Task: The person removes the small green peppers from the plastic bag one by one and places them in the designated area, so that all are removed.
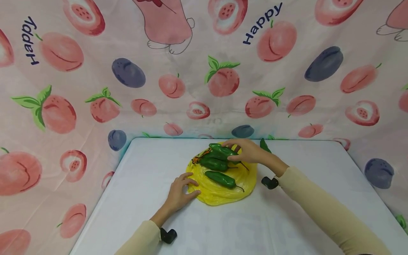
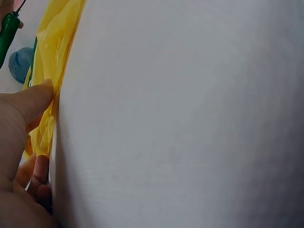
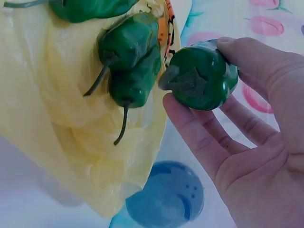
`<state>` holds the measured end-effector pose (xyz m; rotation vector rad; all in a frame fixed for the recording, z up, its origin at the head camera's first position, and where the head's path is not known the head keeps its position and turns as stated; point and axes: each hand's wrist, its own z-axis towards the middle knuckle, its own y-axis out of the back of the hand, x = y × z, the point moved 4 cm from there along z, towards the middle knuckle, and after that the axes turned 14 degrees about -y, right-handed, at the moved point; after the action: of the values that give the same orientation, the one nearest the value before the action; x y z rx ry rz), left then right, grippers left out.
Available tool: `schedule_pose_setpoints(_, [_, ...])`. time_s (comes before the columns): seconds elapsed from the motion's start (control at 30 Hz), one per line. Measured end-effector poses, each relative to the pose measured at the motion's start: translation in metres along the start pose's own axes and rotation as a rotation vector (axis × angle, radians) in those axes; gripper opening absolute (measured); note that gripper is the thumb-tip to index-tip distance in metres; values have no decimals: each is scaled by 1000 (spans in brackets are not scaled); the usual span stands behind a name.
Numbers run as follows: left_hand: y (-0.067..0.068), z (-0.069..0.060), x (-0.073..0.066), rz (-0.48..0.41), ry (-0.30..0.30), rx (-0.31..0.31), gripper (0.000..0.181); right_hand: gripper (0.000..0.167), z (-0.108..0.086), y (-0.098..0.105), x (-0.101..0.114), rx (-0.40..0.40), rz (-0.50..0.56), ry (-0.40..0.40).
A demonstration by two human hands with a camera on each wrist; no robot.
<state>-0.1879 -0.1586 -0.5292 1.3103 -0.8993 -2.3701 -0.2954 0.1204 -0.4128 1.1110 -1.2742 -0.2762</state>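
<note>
A crumpled yellow plastic bag (image 1: 210, 195) with an orange-and-black print lies flat on the white table. On it rest green chili peppers: one nearer the front (image 1: 220, 179), and two side by side (image 2: 5, 35) farther back, seen as a touching pair in the right wrist view. My right hand (image 1: 247, 150) grips another green chili pepper (image 3: 203, 76) between thumb and fingers, just above the bag, its stem end toward the right wrist camera. With fingers spread, my left hand (image 1: 180, 193) touches the bag's left edge; some of its fingertips are hidden in the left wrist view.
Part of a green pepper-like thing (image 1: 264, 146) shows behind the right forearm, near the table's back edge. A fruit-printed cloth (image 1: 197, 71) hangs behind the white table (image 1: 229, 230). Black wrist devices (image 1: 169, 235) sit at both cuffs.
</note>
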Motion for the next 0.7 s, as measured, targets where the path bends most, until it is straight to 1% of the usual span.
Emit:
schedule_pose_setpoints(0.27, [0, 0, 0, -8, 14, 9, 19, 49, -8, 9, -10, -30, 49, 6])
schedule_pose_setpoints(0.5, [0, 1, 0, -19, 29, 23, 18, 52, -18, 19, -22, -67, 59, -70])
schedule_pose_setpoints(0.7, [2, 2, -1, -22, 38, 34, 18, 53, -24, 29, -35, -98, 35, -64])
